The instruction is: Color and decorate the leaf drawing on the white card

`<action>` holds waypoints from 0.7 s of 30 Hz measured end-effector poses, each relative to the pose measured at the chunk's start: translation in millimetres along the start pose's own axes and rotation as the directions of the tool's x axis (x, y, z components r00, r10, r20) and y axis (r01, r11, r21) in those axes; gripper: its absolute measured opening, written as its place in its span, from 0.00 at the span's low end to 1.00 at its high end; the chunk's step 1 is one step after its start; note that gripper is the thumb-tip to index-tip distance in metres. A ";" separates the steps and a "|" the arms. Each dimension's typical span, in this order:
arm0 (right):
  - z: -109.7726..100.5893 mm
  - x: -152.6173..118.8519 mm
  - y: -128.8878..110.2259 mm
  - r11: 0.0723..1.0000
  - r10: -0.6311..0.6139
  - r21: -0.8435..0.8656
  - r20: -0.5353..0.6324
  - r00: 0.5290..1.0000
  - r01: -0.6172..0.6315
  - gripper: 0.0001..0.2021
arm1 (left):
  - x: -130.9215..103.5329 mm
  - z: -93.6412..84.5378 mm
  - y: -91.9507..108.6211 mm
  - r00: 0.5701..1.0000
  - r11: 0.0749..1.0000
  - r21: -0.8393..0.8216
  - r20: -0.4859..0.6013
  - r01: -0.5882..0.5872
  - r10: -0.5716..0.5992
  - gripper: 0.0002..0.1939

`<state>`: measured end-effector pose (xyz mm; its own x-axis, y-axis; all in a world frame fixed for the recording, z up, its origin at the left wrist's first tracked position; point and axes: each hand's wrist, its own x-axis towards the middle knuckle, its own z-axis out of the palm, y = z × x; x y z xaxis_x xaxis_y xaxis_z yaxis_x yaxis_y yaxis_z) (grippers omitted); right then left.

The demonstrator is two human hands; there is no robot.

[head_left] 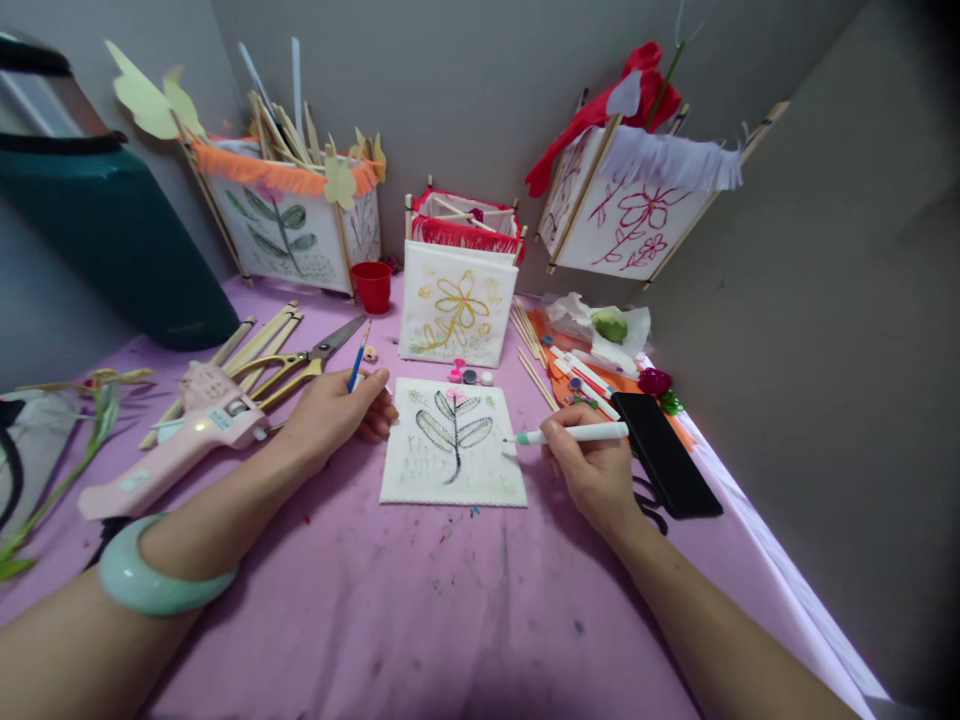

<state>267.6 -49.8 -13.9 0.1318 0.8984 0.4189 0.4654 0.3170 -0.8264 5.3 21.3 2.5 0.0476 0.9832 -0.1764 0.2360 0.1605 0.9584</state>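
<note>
A square white panel lies flat in front of me, with a dark leafy stem and a pink bloom drawn on it. My right hand grips a white marker with a green collar; its tip points left, over the panel's right edge, and I cannot tell whether it touches. At the panel's left edge, my left hand is closed around a blue paintbrush that stands nearly upright. Small paint pots sit just behind the panel.
A pink glue gun, gold-handled scissors and wooden sticks lie left. A red cup and a panel with a yellow flower stand behind. Right are a black phone and markers. Decorated lanterns line the wall; a teal bottle stands far left.
</note>
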 end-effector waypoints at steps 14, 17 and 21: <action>10.3 6.1 -5.2 0.873 0.238 0.418 0.083 0.968 -0.251 0.10 | -1.5 -18.4 3.9 0.985 0.990 0.024 0.104 0.136 -0.138 0.20; 14.1 2.9 -7.1 0.831 0.241 0.484 0.134 0.961 -0.276 0.11 | -3.4 -16.2 3.4 0.980 0.991 0.023 0.146 0.135 -0.137 0.20; 16.2 1.6 -9.5 0.825 0.207 0.522 0.077 0.975 -0.216 0.09 | -5.3 -9.4 0.1 0.973 0.988 0.013 0.173 0.154 -0.154 0.18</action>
<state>249.1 -46.4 -11.5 0.1572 0.9653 0.2087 -0.1012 0.2260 -0.9689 -4.1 17.0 5.6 0.1774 0.9166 -0.3582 0.2532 0.3092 0.9167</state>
